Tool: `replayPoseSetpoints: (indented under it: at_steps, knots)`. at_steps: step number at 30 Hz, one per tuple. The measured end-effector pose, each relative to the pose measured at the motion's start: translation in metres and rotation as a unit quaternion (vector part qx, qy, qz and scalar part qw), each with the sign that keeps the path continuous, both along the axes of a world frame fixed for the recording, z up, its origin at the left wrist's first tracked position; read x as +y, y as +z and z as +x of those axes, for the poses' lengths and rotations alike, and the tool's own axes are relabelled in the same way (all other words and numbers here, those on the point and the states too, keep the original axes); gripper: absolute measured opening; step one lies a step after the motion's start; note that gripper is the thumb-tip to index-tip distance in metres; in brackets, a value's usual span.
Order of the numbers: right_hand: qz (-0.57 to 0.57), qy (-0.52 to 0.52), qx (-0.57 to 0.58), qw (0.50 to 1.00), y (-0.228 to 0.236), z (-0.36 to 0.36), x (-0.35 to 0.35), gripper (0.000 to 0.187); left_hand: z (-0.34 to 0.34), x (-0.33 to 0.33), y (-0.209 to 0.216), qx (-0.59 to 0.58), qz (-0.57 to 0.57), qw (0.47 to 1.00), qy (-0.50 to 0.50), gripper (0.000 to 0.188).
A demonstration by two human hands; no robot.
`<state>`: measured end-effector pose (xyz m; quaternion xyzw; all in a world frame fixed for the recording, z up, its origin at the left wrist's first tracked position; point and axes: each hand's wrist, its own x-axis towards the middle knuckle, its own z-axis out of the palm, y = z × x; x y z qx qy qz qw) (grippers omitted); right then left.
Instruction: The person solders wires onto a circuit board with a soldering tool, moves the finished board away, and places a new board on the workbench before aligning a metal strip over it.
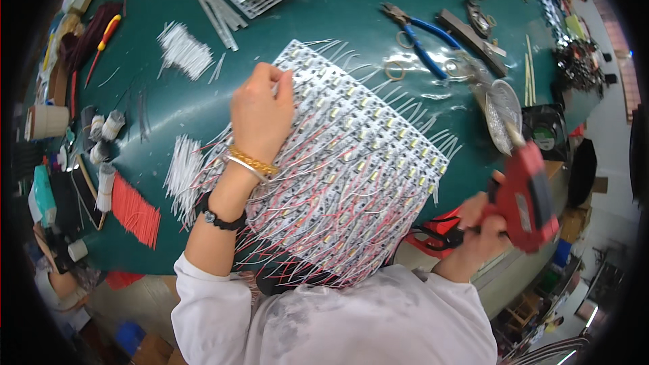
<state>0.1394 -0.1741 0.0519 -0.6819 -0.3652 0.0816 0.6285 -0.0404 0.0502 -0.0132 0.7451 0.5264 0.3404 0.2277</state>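
Right hand (481,224) wrapped round a red tool (522,196); left hand (260,108) bunched at a wired board (365,128)'s upper-left edge.
Whether the left fingertips pinch a wire, I cannot tell. The board lies on a green table (297,23), blue-handled pliers (422,51) beyond; pale floor (514,270) shows rightward.

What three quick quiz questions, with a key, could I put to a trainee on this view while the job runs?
1. True or false: the left hand is holding the red gun-shaped tool.
2. Multiple choice: the handles of the pliers are (A) yellow, (B) blue, (C) white.
3. Fill in: the bundle of red wires lies to the person's ____ of the wired board.

Key: 1. False, the right hand holds it. 2. B. 3. left.
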Motion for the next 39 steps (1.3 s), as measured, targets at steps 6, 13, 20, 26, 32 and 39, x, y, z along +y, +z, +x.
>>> replayPoseSetpoints:
  at_steps: [6,13,20,26,32,39]
  knots:
    - [-0.075,-0.148,-0.079,0.983,0.000,0.054,-0.056,0.047,-0.005,-0.001,0.013,0.016,-0.006,1.000,0.014,0.015]
    - [0.021,-0.089,0.034,0.995,-0.004,0.044,-0.037,0.043,-0.003,-0.009,0.044,-0.010,0.008,0.999,-0.038,0.014]
    - [-0.027,0.062,0.147,0.987,0.005,0.001,0.013,0.074,0.011,-0.016,0.011,0.004,-0.028,0.998,-0.060,0.016]
    - [-0.135,0.170,0.184,0.959,-0.006,-0.012,0.045,0.070,0.010,-0.017,0.005,0.011,-0.011,0.999,-0.033,0.015]
    - [-0.158,0.201,0.220,0.941,-0.015,-0.010,0.054,0.059,0.010,-0.016,0.004,0.008,-0.014,0.999,-0.032,0.015]
    - [-0.149,0.175,0.226,0.947,-0.017,-0.013,0.055,0.053,0.011,-0.016,0.004,0.016,-0.013,0.999,-0.032,0.015]
